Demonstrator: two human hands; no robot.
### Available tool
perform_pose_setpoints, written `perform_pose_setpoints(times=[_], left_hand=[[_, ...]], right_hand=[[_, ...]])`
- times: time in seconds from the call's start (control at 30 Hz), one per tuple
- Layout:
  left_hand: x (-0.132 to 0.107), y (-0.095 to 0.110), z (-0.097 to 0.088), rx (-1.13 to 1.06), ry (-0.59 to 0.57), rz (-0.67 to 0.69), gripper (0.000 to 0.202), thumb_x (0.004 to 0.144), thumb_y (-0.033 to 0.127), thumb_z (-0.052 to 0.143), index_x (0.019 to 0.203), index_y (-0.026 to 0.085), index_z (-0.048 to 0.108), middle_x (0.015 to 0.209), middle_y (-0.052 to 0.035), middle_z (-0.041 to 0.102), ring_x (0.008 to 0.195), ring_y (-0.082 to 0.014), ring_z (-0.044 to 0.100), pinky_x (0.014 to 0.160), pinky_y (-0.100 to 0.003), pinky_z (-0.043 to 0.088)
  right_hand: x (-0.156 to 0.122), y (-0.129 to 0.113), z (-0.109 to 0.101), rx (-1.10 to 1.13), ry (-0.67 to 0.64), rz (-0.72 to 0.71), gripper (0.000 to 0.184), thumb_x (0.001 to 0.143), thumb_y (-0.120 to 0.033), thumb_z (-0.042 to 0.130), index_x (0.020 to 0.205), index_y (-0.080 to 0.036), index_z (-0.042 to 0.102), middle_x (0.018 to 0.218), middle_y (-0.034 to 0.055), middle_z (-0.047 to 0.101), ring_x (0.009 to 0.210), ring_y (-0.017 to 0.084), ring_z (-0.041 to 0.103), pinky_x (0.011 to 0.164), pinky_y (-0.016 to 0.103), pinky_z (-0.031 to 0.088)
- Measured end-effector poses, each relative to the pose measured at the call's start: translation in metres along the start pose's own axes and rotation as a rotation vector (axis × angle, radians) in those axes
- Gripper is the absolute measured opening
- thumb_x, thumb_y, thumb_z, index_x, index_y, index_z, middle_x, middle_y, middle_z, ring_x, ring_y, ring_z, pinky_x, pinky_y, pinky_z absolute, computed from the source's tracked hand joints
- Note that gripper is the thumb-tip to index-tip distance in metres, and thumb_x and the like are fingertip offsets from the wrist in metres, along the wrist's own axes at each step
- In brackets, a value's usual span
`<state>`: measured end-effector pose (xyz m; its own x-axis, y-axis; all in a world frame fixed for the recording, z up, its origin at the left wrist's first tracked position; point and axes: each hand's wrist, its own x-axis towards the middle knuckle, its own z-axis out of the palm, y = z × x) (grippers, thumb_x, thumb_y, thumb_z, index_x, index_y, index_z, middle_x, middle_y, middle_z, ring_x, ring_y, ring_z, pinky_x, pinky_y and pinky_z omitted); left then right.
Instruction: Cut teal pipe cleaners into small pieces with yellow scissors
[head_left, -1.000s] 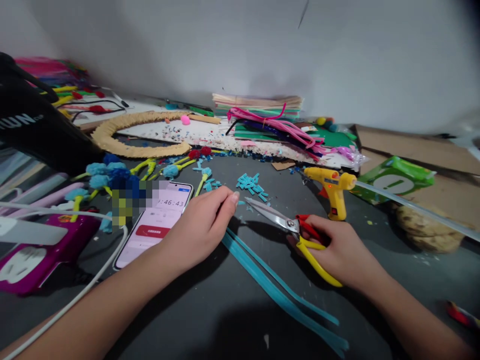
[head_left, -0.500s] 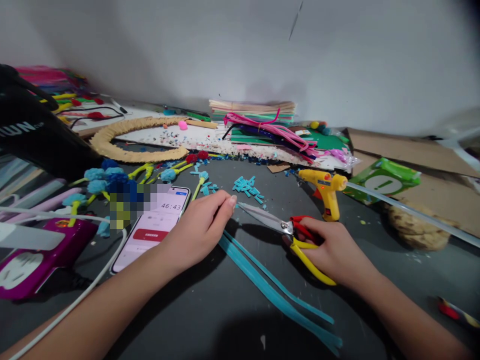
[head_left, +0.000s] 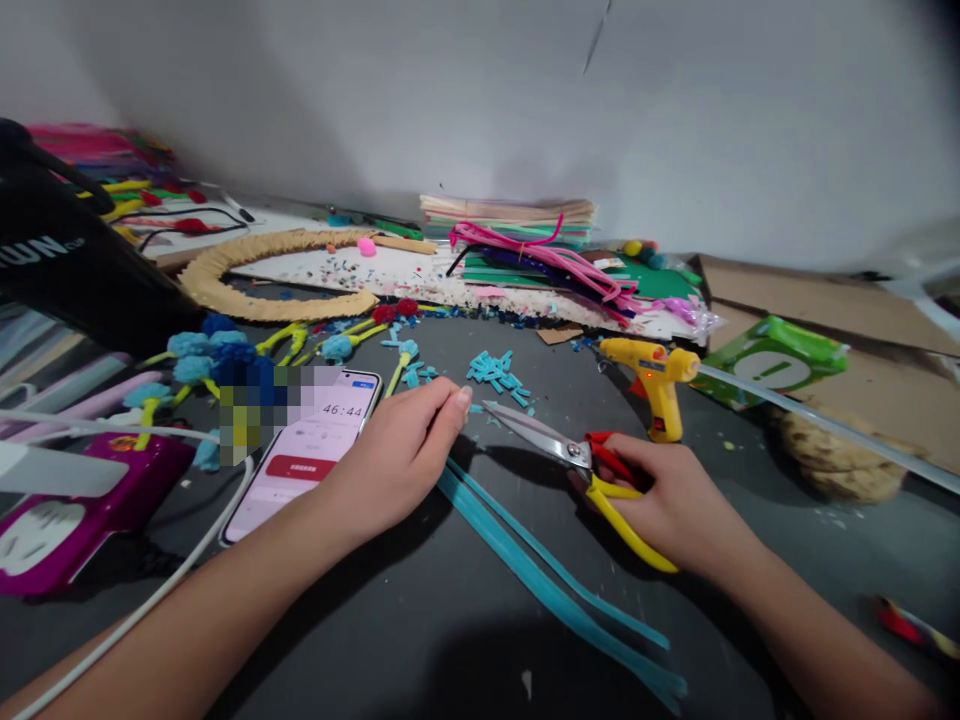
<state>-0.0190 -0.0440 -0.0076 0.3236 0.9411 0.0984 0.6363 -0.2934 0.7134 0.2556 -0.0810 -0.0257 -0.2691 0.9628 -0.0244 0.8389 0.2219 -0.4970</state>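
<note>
My left hand (head_left: 409, 445) is closed round a bundle of light-blue pipe cleaners (head_left: 540, 570), whose long ends trail toward the front right of the table. In my right hand (head_left: 671, 495) are scissors (head_left: 574, 455) with one red and one yellow handle. Their blades look together, and the tip points at my left fingertips, a little apart from them. Just beyond the tip lies a pile of short cut blue pieces (head_left: 499, 375), with a smaller heap of them (head_left: 416, 373) to its left. A blue pompom on a green stem (head_left: 406, 352) lies behind my left hand.
A phone (head_left: 300, 470) showing a timer lies left of my left hand, near a purple power strip (head_left: 112, 510) and white cable. A yellow glue gun (head_left: 660, 385) stands beyond my right hand. Behind are a green packet (head_left: 780, 360), a pink pipe-cleaner bundle (head_left: 547, 260) and a black cup (head_left: 67, 250).
The scissors have shifted slightly right, so the gap between their tip and my left fingertips is a little wider. My left hand keeps its hold. The phone's timer has advanced one second.
</note>
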Motion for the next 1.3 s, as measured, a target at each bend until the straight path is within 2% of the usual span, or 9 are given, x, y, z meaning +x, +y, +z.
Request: perform_pose_setpoints(times=[0.23, 0.47, 0.73, 1.07, 1.3], left_hand=[[0.0002, 0.0003, -0.0005, -0.024, -0.013, 0.006, 0.034, 0.101, 0.038, 0.035, 0.073, 0.02, 0.044, 0.066, 0.0023, 0.048, 0.063, -0.0129, 0.044, 0.06, -0.029, 0.03], [-0.0002, -0.0007, -0.0002, -0.038, -0.006, -0.026, 0.036, 0.1, 0.04, 0.035, 0.072, 0.02, 0.044, 0.065, 0.0024, 0.047, 0.062, -0.0131, 0.043, 0.058, -0.029, 0.029], [-0.0021, 0.0001, -0.0003, -0.076, -0.001, -0.096, 0.039, 0.1, 0.044, 0.033, 0.07, 0.02, 0.041, 0.064, 0.0026, 0.043, 0.059, -0.0125, 0.041, 0.056, -0.03, 0.027], [-0.0021, 0.0009, 0.0007, -0.143, -0.016, -0.132, 0.039, 0.099, 0.044, 0.034, 0.069, 0.02, 0.041, 0.063, 0.003, 0.042, 0.059, -0.0119, 0.039, 0.055, -0.029, 0.028], [-0.0012, 0.0021, 0.0013, -0.175, -0.019, -0.138, 0.04, 0.099, 0.044, 0.035, 0.068, 0.02, 0.039, 0.062, 0.003, 0.041, 0.058, -0.0118, 0.038, 0.055, -0.028, 0.029]], right_hand=[[-0.0001, 0.0035, 0.0021, -0.006, -0.008, 0.018, 0.016, 0.078, -0.026, 0.061, 0.066, -0.018, 0.052, 0.061, -0.003, 0.046, 0.058, 0.011, 0.037, 0.053, 0.024, 0.029], [-0.0005, 0.0022, 0.0015, 0.021, -0.016, 0.049, 0.027, 0.083, -0.04, 0.061, 0.069, -0.019, 0.051, 0.061, -0.0026, 0.047, 0.058, 0.012, 0.035, 0.051, 0.024, 0.028], [-0.0005, 0.0025, 0.002, 0.006, -0.005, 0.032, 0.03, 0.083, -0.041, 0.062, 0.067, -0.02, 0.047, 0.06, -0.004, 0.042, 0.058, 0.012, 0.033, 0.052, 0.025, 0.027], [-0.0015, 0.0049, 0.0037, -0.032, -0.001, -0.002, 0.023, 0.077, -0.03, 0.063, 0.066, -0.021, 0.045, 0.06, -0.0044, 0.041, 0.058, 0.012, 0.035, 0.053, 0.025, 0.027], [0.0, 0.0047, 0.0025, -0.032, 0.003, -0.002, 0.007, 0.072, -0.021, 0.059, 0.068, -0.019, 0.053, 0.06, -0.0032, 0.047, 0.057, 0.012, 0.038, 0.053, 0.025, 0.028]])
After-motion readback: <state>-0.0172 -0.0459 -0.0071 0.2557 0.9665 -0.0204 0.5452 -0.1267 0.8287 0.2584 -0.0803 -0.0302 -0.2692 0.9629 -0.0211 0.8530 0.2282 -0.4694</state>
